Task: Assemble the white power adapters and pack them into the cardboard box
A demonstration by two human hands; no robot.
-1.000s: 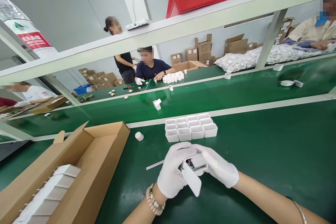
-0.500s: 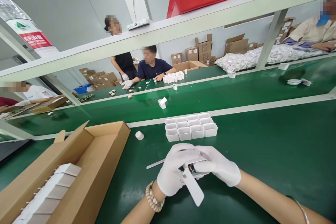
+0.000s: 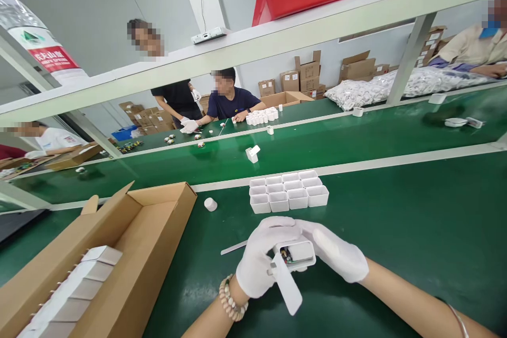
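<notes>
Both my hands wear white gloves and meet low in the middle of the view over the green table (image 3: 415, 222). My left hand (image 3: 259, 261) and my right hand (image 3: 336, 256) are closed round a small white plastic housing (image 3: 298, 253) whose open top shows a circuit board inside. A flat white lid piece (image 3: 285, 288) hangs down from the housing toward me. Just beyond my hands stands a block of several empty white housings (image 3: 288, 191). A thin white strip (image 3: 233, 247) lies on the table left of my left hand.
An open cardboard box (image 3: 130, 243) with a row of white parts (image 3: 75, 285) sits at the left. A small white cylinder (image 3: 210, 204) lies near it. A white part (image 3: 252, 153) rides the conveyor belt (image 3: 336, 140) beyond. Other people work across the belt.
My hands have turned the housing so its open top faces up more. The loose part on the belt has drifted right. The standing person across the belt has stepped left.
</notes>
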